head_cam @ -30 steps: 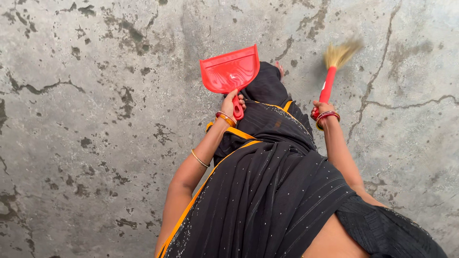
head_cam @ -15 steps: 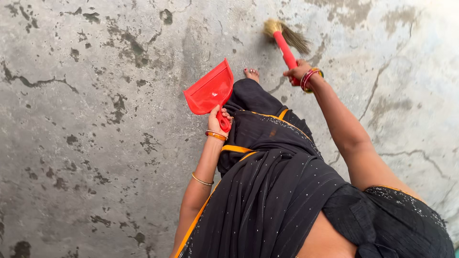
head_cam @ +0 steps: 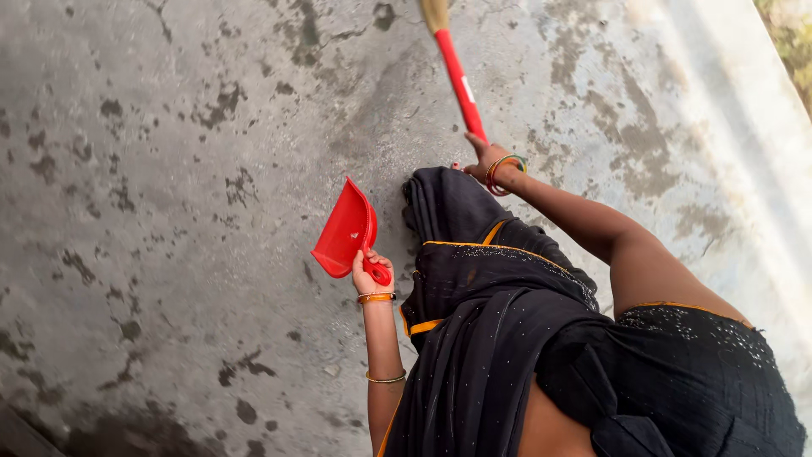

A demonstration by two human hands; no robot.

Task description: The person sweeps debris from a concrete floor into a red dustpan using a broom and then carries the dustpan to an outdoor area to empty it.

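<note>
Grey concrete floor (head_cam: 169, 211), stained with dark patches and fine cracks, fills the left part of the view. Just right of it, a red dustpan (head_cam: 345, 228) hangs above the floor, tilted on edge with its open mouth facing left. The left hand (head_cam: 370, 273) is clenched around the short dustpan handle; orange bangles circle the wrist below it, with a thin gold bangle further down the forearm. Next comes a black garment (head_cam: 499, 338) with orange trim and small sparkling dots, covering the person's body in the lower centre. Above it, the right hand (head_cam: 486, 162) is closed on the lower end of a broom (head_cam: 457, 72) with a red handle, which slants up and left to straw bristles at the top edge. Coloured bangles circle this wrist
</note>
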